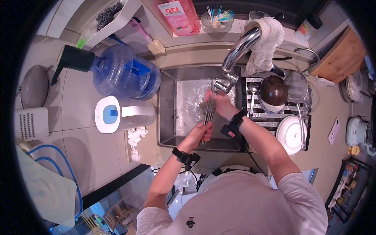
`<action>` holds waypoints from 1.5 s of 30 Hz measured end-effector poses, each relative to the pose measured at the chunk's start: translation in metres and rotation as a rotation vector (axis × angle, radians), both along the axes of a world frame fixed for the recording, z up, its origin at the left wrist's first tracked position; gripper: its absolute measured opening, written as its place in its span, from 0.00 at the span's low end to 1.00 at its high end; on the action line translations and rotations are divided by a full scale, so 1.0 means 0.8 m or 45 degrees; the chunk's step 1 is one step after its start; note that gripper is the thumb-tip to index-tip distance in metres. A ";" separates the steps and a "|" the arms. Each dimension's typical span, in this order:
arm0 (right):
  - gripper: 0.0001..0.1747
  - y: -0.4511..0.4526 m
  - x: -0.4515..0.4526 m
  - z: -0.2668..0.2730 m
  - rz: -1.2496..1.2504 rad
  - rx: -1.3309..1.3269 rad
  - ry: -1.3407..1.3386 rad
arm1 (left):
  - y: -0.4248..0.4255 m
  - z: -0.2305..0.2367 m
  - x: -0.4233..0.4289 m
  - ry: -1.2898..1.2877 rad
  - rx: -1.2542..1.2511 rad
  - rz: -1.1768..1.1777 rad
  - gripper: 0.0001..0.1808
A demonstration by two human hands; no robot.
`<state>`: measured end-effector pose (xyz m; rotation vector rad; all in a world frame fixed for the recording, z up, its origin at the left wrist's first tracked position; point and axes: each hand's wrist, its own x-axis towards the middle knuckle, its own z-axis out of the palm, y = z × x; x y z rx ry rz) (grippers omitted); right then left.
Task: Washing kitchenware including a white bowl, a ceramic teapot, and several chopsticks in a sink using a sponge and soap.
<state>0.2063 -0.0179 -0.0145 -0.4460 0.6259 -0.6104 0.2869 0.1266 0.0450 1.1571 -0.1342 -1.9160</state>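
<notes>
Over the stainless steel sink (164, 117), my left hand (199, 134) is closed around the lower ends of several thin metal sticks, likely chopsticks (209, 113). My right hand (221, 102) is at their upper part, under the chrome faucet (239, 53), with its fingers partly hidden. Whether it grips the sticks or something else is unclear. A greyish mesh-like clump (203, 106) shows just left of the sticks, perhaps a scrubber or splashing water. A white cloth (264, 44) is draped over the faucet's neck.
Right of the sink, a slatted drying rack (267, 119) holds a brown bowl (273, 90), a spoon (253, 98), a strainer (296, 86) and a white plate (290, 135). Left stand a water pitcher (129, 114) and a blue plastic jug (126, 72). Pink detergent (180, 17) stands behind.
</notes>
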 end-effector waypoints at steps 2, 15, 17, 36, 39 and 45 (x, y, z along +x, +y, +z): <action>0.04 -0.001 0.001 0.004 -0.032 -0.004 -0.056 | -0.002 -0.009 0.004 0.074 0.001 -0.031 0.08; 0.13 -0.004 -0.016 0.011 0.281 -0.191 0.392 | -0.114 -0.011 0.001 -0.413 -0.134 0.129 0.08; 0.15 -0.003 -0.014 0.019 0.191 0.172 0.084 | -0.124 -0.004 -0.014 -0.376 -0.098 0.264 0.07; 0.13 0.017 0.006 0.034 0.129 0.235 0.141 | -0.129 -0.053 0.000 -0.242 0.103 0.382 0.22; 0.12 0.005 -0.006 0.008 0.112 0.119 0.341 | -0.134 -0.038 -0.022 -0.224 0.228 0.316 0.25; 0.15 0.026 -0.004 0.017 -0.026 -0.259 0.298 | -0.136 -0.056 0.002 -0.116 -0.060 0.421 0.10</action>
